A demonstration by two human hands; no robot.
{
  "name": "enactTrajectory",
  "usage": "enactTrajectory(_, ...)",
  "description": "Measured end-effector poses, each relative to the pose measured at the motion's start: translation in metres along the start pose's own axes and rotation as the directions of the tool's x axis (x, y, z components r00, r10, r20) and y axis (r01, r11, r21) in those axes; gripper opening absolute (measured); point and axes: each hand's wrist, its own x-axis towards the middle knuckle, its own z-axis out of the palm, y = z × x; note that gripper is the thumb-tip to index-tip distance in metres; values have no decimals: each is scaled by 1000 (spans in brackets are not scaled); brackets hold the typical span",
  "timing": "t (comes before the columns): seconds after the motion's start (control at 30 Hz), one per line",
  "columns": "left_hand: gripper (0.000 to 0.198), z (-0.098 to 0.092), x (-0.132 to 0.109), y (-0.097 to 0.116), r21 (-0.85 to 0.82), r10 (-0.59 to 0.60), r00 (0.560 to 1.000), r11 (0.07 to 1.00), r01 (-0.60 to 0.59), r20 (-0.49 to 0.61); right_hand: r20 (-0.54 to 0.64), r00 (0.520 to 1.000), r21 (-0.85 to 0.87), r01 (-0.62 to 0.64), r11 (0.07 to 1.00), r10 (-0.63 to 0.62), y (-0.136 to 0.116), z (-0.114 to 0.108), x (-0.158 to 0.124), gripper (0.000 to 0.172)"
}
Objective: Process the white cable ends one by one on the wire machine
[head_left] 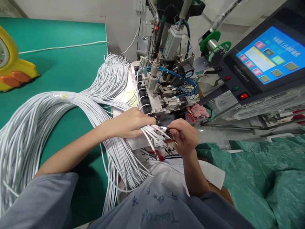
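My left hand (133,123) is closed round several white cables (152,136), whose stripped or metal-tipped ends fan out to the right of it. Close to its fingertips, my right hand (185,137) pinches at a small bright metal connector (164,128) on one cable's end. The right fingertips are partly hidden, and the exact grip on the connector is hard to see. Just beyond both hands stands a bench machine (152,86) with black cable slots along its near-left side; white cables lie in some of these slots.
A thick bundle of white cables (30,117) curves over the green table (78,35) beneath my left forearm. A yellow toy-like object (14,63) stands at the left. To the right are a lit touchscreen (269,57), a solder wire spool (213,45), orange-handled scissors (192,117), pink cloth (199,110) and green sheeting (257,171).
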Motion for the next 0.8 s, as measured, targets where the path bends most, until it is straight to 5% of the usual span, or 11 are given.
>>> enactTrajectory(0.1,20,3,1,0,44,17,1000,999,-16,-24,-15,975,37,-220,975,220,-9,4,3,26)
enactTrajectory(0.27,18,7,3,0,85,42,999,996,-40,-25,60,821,179,-568,804,567,-22,5,10,39)
enactTrajectory(0.37,18,8,2,-2,69,28,999,997,-26,-35,98,790,233,-609,758,605,-25,2,14,41)
enactTrajectory(0.8,19,17,3,-6,144,119,975,985,-93,-188,75,800,234,-595,769,596,-32,-2,17,32)
